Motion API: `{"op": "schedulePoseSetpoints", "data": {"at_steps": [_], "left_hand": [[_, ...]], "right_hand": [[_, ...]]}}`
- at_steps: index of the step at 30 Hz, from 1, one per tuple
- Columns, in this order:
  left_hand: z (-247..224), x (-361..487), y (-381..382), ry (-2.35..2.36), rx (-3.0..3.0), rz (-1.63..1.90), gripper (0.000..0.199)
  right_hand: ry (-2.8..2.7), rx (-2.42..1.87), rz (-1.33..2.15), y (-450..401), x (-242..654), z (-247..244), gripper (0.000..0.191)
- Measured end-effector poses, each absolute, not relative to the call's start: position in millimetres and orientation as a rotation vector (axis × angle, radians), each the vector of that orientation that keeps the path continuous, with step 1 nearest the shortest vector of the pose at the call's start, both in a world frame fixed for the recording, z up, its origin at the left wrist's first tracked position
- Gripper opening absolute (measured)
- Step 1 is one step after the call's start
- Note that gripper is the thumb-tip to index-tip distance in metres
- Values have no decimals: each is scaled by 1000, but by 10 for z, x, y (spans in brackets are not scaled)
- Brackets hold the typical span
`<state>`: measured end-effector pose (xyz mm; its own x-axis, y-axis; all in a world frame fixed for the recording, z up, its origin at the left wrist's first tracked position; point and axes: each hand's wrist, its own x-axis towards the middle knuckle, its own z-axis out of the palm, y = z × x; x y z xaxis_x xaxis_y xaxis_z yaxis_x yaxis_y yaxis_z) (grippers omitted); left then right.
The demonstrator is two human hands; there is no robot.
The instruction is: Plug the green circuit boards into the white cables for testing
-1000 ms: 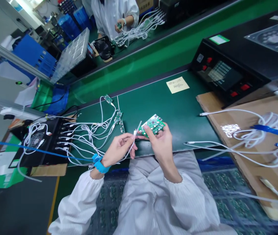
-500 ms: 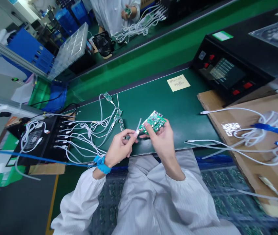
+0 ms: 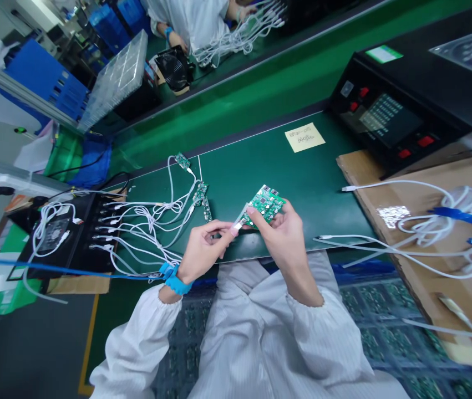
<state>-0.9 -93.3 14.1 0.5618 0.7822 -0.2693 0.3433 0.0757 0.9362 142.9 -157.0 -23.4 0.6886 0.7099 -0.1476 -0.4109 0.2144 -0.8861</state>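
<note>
Between thumb and fingers, my right hand (image 3: 283, 241) grips a green circuit board (image 3: 265, 206), tilted above the bench. My left hand (image 3: 204, 248) pinches the white plug of a cable (image 3: 239, 224) at the board's left corner. The plug touches or overlaps the edge; whether it sits in a socket I cannot tell. A blue wrist strap (image 3: 173, 279) circles my left wrist. Left of my hands, small circuit boards (image 3: 199, 194) lie on the green bench with white cables (image 3: 152, 219) attached.
At left, a black box (image 3: 81, 238) feeds the white cables. A black tester with a screen (image 3: 389, 119) stands at right on cardboard (image 3: 427, 266), with bundled cables (image 3: 447, 210). A yellow note (image 3: 304, 137) lies on the bench (image 3: 236, 166). Opposite, a person (image 3: 189, 25) handles cables.
The plug has come up against the board's corner, where it was slightly apart before. My right hand and the board have shifted slightly right. The person opposite has moved a hand to the cables.
</note>
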Motion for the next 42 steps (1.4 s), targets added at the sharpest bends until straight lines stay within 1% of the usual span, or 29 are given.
{"op": "schedulePoseSetpoints", "data": {"at_steps": [7,16,20,27,37,42], "left_hand": [[135,9,-951,922,1507,478,43],[151,-6,-936,910,1499,487,36],[128,-28,-926,948,1479,456,39],[95,-25,-920,978,1469,515,39],[168,49,-1008,1011,1459,629,33],[150,20,-947,999,1480,633,35]], "right_hand": [[-317,-1110,814,-1589,1445,-272,41],[-255,-1053,873,-1583,1408,-220,44],[-308,-1088,827,-1592,1412,-246,42],[-343,-1117,814,-1597,1380,-294,39],[-379,-1079,823,-1541,1348,-279,35],[-329,-1060,827,-1502,1256,-328,39]]}}
